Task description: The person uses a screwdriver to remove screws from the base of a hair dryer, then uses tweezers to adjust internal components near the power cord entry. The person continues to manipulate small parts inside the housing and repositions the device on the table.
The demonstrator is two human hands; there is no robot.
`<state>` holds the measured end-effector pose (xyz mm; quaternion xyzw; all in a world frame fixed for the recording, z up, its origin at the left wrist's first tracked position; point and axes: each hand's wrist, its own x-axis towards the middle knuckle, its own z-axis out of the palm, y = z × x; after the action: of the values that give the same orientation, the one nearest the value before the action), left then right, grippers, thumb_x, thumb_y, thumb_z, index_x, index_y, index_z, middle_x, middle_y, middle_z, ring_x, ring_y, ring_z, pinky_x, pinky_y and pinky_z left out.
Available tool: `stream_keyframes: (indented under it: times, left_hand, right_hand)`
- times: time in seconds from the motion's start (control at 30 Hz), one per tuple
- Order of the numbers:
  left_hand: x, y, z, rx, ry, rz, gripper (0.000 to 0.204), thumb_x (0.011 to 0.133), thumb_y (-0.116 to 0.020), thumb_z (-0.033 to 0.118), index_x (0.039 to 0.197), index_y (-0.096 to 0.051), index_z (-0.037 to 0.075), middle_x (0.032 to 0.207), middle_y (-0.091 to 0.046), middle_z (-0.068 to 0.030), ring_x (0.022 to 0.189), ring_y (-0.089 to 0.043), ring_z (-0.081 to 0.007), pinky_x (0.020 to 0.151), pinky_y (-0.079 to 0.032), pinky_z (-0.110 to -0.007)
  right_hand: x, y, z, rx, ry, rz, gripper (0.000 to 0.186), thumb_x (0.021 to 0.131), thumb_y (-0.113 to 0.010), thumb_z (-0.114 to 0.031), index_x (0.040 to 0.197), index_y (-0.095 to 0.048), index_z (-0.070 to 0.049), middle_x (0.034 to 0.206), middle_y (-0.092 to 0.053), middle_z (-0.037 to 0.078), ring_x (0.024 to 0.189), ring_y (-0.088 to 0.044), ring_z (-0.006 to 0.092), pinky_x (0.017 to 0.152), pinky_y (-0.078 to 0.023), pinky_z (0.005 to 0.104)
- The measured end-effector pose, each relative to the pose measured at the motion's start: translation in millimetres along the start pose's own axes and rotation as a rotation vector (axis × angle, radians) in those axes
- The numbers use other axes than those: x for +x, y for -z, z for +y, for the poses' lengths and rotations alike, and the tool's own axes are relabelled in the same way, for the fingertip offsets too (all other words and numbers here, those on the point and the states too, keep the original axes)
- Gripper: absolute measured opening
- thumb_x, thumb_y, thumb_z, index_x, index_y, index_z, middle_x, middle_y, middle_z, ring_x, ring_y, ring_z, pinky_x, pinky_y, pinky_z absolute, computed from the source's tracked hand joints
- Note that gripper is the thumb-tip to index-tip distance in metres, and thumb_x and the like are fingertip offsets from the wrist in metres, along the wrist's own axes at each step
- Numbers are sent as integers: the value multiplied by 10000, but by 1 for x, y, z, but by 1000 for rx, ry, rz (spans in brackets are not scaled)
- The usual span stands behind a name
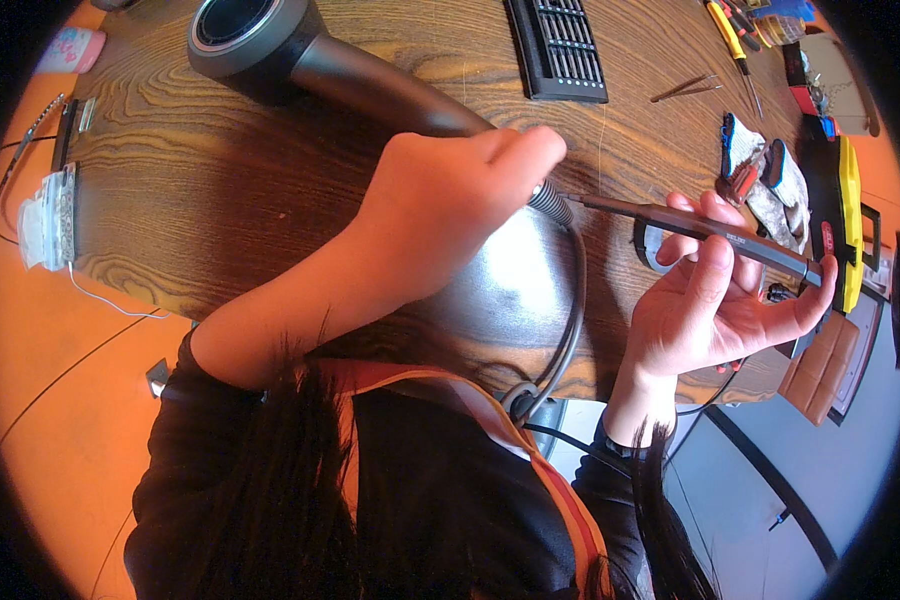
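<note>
We are curling our left hand (440,195) tightly around the handle end of a black hair dryer (390,88). The dryer is reaching over the wooden table (160,190) from the far left to the middle. Our right hand (695,315) is grasping a dark precision screwdriver (710,230) with its fingers. Its thin tip is pointing left at the ribbed cord sleeve (552,205), but we can't tell if they are touching.

The tip could be slipping and poking our left hand if we are pushing too hard, because the two are so close. It could also be scratching the sleeve. The gray cord (579,290) is hanging over the near edge, so a tug there could be twisting the dryer.

On the far side, a black bit case (526,60) is holding rows of little metal bits (567,50). At the right, a yellow and black tool case (850,215) is hiding whatever is inside. At the left, a clear plastic box (45,228) is sitting, and we can't tell what it is holding.
</note>
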<state>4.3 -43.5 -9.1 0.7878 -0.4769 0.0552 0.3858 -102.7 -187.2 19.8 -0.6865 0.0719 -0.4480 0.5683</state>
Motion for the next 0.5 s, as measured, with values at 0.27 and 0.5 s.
stream_keyframes:
  times: [0.27, 0.5]
  left_hand:
    - [-1, -3, 0, 46, 1, -45, 132, 779, -554, 71, 895, -493, 82, 655, -549, -74, 584, -600, -256, 461, -458, -329]
    - [-3, -1, -2, -78, 70, -18, 225, 818, -599, 123, 1031, -549, 71, 744, -623, -101, 648, -628, -270, 523, -479, -340]
  right_hand:
    - [-1, 0, -2, 20, -2, 24, 640, 900, -492, 10, 1369, -170, -281, 921, -652, 215, 729, -679, 281, 516, -544, 245]
    - [-3, -4, 2, -55, -6, 7, 672, 882, -523, 11, 1371, -161, -273, 946, -646, 217, 748, -673, 292, 521, -526, 250]
